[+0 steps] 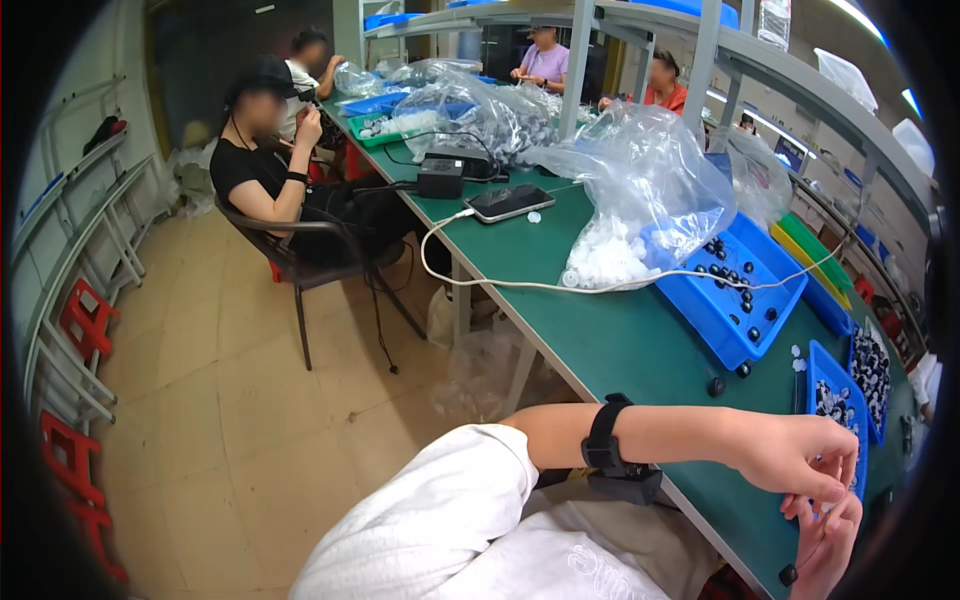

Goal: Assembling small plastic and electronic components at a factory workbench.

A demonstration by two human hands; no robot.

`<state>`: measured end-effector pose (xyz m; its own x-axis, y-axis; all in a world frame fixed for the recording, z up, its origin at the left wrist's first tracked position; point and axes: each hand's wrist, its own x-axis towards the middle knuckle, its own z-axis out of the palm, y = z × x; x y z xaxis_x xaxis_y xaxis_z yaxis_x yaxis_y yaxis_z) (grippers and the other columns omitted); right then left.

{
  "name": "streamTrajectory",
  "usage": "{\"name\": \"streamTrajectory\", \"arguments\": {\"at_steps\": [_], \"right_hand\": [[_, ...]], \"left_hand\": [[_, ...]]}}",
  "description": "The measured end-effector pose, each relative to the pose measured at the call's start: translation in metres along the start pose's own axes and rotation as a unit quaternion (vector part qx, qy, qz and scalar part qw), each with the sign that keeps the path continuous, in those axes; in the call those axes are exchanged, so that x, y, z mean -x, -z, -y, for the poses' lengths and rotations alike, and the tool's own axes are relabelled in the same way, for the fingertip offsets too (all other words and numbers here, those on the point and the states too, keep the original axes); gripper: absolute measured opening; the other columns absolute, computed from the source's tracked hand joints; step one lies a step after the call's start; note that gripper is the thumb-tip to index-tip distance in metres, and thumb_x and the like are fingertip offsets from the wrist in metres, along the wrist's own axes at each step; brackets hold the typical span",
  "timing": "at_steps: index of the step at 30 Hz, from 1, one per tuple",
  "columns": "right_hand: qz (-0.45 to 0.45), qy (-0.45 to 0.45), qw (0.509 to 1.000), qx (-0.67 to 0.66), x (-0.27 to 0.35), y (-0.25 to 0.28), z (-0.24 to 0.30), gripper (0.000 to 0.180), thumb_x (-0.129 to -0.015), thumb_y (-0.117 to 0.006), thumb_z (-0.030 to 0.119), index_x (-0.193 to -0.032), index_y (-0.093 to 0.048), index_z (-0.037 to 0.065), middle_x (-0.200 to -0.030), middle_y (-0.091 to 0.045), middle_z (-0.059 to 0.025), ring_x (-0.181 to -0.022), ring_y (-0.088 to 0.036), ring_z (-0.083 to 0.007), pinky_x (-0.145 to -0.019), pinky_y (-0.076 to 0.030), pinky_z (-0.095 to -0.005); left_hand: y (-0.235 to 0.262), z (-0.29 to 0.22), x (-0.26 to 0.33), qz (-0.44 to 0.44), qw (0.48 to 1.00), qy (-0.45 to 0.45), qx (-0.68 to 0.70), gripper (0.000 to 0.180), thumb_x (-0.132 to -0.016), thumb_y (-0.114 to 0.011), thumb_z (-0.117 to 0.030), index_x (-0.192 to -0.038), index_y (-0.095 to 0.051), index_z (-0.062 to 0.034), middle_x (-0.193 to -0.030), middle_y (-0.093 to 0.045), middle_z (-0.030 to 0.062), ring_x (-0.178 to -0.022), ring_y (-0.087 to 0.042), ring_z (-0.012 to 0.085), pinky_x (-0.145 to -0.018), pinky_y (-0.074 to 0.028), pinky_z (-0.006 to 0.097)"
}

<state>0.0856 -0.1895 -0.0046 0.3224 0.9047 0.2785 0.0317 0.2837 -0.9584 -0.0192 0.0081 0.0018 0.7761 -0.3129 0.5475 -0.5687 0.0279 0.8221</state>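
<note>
At the lower right my left hand [800, 455] reaches across from the left, thumb and fingers bent together in a pinch. Just below it my right hand [832, 530] comes up with its fingers closed against the left fingertips. Whatever lies between them is too small and too covered to name. A thin dark line runs down from the right fingers toward a small black part [788, 575] beside that hand. Beyond the left hand is a blue tray [822, 365] with small black and clear pieces. A black band with a box sits on my left forearm.
Along the green table [540, 260] stand a blue tray of black caps [690, 300], a clear bag of white pieces [640, 200], a phone [510, 203] with a white cable and a black adapter [440, 178]. A seated person [265, 160] and other people work farther off. Grey shelf posts rise behind.
</note>
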Motion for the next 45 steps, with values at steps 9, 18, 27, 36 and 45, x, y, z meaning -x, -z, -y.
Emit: {"name": "streamTrajectory", "arguments": {"at_steps": [9,18,27,36,45], "right_hand": [[0.003,0.035,0.999,0.02,-0.007,0.0,-0.005,0.02,-0.082,-0.051,0.02,-0.078,-0.039,0.004,-0.102,-0.049,-0.019,-0.082,-0.051,-0.0285,-0.079,-0.042,-0.0378],[-0.019,0.021,0.999,0.024,-0.006,0.004,-0.007,0.023,-0.082,-0.053,0.023,-0.083,-0.041,0.003,-0.114,-0.046,-0.0201,-0.09,-0.05,-0.0254,-0.083,-0.041,-0.0372],[-0.012,0.015,0.999,0.026,-0.008,0.003,-0.007,0.027,-0.082,-0.055,0.024,-0.091,-0.044,0.001,-0.113,-0.048,-0.0185,-0.09,-0.051,-0.0255,-0.085,-0.04,-0.0376],[-0.043,0.005,0.999,0.023,-0.001,-0.002,-0.006,0.029,-0.082,-0.054,0.024,-0.095,-0.045,0.001,-0.11,-0.048,-0.0166,-0.088,-0.05,-0.0247,-0.086,-0.039,-0.0374],[-0.019,0.0,0.999,0.041,-0.006,-0.007,-0.002,0.025,-0.081,-0.055,0.025,-0.085,-0.044,0.004,-0.11,-0.047,-0.0167,-0.086,-0.05,-0.0234,-0.086,-0.039,-0.0376]], "left_hand": [[0.001,-0.002,0.0,-0.007,1.0,-0.002,0.01,0.028,-0.085,-0.055,-0.02,-0.09,-0.05,0.0065,-0.076,-0.061,0.0142,-0.061,-0.059,0.0182,-0.054,-0.048,0.029],[0.002,-0.001,0.001,-0.02,1.0,0.005,0.007,0.028,-0.082,-0.057,-0.018,-0.09,-0.051,0.0075,-0.075,-0.061,0.0142,-0.061,-0.059,0.0178,-0.054,-0.048,0.03],[0.002,0.001,0.001,-0.024,1.0,0.004,0.008,0.028,-0.081,-0.057,-0.019,-0.089,-0.051,0.0079,-0.073,-0.062,0.0143,-0.059,-0.06,0.0181,-0.053,-0.047,0.03],[0.003,0.004,0.0,-0.021,1.0,0.011,0.01,0.029,-0.081,-0.058,-0.018,-0.089,-0.052,0.0084,-0.072,-0.062,0.0146,-0.06,-0.061,0.019,-0.054,-0.048,0.03],[0.004,0.0,0.001,-0.022,0.999,0.023,0.007,0.03,-0.081,-0.059,-0.019,-0.089,-0.053,0.0096,-0.074,-0.063,0.0155,-0.06,-0.061,0.0191,-0.054,-0.049,0.029]]}}
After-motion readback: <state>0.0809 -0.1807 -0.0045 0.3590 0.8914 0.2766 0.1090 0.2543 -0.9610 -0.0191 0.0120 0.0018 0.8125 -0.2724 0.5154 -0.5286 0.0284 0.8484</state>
